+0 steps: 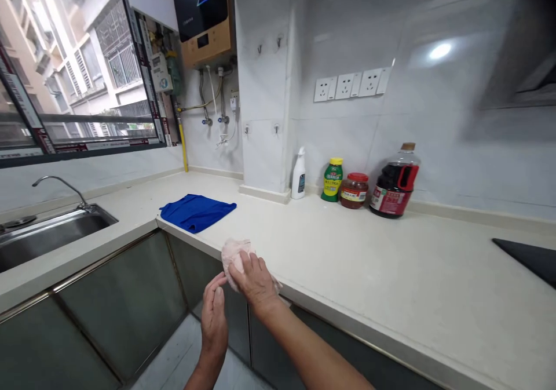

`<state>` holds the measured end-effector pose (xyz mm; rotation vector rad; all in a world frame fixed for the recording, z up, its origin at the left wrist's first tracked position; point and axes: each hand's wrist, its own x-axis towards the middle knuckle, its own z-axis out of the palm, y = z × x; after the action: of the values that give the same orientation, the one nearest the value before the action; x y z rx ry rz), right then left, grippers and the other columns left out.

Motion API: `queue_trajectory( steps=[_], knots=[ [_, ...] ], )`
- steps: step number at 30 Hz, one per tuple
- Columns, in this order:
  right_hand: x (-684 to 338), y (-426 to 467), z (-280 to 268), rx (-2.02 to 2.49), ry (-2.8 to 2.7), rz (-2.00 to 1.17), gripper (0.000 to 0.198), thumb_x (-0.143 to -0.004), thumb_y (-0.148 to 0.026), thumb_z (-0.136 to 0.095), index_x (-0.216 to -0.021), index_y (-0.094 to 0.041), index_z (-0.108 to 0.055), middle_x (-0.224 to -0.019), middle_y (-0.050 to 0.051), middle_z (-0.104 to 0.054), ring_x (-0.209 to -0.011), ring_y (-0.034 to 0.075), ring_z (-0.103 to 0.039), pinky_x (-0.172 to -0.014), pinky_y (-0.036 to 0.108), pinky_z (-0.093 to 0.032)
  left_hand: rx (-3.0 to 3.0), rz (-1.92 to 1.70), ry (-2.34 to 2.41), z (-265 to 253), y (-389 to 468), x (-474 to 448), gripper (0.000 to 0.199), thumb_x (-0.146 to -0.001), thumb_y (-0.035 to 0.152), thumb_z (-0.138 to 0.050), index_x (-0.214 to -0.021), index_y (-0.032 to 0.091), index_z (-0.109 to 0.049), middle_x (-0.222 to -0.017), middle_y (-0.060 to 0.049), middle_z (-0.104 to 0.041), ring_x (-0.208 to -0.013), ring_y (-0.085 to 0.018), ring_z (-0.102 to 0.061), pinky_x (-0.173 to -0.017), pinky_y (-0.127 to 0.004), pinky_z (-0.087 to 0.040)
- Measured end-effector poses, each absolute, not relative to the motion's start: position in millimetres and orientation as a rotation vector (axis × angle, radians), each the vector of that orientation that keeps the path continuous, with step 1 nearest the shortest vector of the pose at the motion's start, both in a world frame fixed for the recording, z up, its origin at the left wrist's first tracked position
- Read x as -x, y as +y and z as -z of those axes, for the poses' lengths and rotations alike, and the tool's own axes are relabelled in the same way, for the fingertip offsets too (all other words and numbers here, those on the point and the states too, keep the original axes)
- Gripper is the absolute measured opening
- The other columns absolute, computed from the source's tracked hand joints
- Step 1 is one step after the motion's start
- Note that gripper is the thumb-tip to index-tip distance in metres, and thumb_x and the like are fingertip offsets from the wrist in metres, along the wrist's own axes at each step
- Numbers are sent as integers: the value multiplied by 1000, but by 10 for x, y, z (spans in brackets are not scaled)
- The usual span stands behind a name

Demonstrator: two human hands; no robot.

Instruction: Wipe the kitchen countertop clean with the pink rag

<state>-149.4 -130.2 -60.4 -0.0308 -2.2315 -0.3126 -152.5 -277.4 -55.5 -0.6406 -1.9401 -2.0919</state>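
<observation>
My right hand is closed over a crumpled pale pink cloth and presses it onto the front edge of the white countertop. Part of the cloth hangs out beneath my palm. Just below the edge, my left hand is held upright with its fingers stretched out and slightly cupped. Its fingertips are close to the pink cloth; whether they touch it I cannot tell. A blue cloth lies spread near the counter's inner corner, beyond both hands.
Along the wall stand a white bottle, a green bottle with yellow cap, a red-lidded jar and a large dark-liquid jug. A steel sink with tap is left. A black flat object lies right.
</observation>
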Motion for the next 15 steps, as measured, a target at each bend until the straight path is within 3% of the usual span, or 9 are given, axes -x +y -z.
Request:
queue_trajectory(
  steps=[7, 15],
  knots=[
    [-4, -802, 598, 88, -2142, 426, 39, -92, -18, -66, -128, -31, -60, -137, 16, -55, -120, 33, -53, -91, 45, -44, 902, 1942, -1967, 553, -2444, 1211, 44, -101, 55, -41, -110, 22, -69, -131, -12, -66, -128, -26, -58, -112, -46, -45],
    [-2113, -26, 791, 218, -2203, 367, 45, -97, -8, -54, -135, -31, -55, -147, 15, -47, -136, 31, -46, -100, 48, -43, 1367, 1226, -1908, 118, -1919, 1382, 31, -101, 40, -45, -112, 22, -68, -130, -13, -64, -128, -29, -54, -109, -52, -42]
  ],
)
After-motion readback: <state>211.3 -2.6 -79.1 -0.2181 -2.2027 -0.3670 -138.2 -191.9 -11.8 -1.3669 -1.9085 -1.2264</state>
